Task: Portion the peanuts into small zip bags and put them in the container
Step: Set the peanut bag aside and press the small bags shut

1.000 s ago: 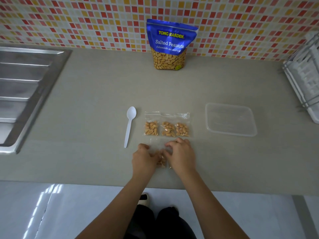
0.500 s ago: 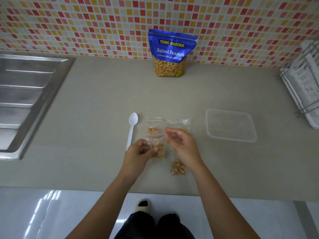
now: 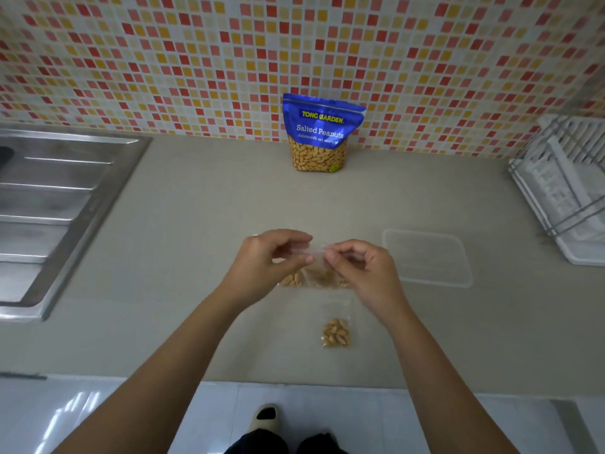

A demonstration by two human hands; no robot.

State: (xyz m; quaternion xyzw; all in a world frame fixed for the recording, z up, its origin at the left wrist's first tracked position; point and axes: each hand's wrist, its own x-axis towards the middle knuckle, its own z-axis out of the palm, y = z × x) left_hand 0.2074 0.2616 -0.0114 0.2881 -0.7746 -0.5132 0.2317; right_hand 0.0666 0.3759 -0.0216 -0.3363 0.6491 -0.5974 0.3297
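Head view: on the beige countertop (image 3: 196, 224), the clear plastic container (image 3: 427, 257) lies just right of the hands. Left hand (image 3: 265, 260) and right hand (image 3: 360, 270) each pinch the top edge of the small zip bag (image 3: 314, 249); its peanuts (image 3: 319, 276) hang below.

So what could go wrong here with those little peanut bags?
1. The left hand and right hand pinch the held bag by its top strip; if the zip is not fully shut, which I cannot tell, it may spill onto the counter.
2. The loose bag lies near the counter's front edge, between the forearms; a sweep could knock it off.
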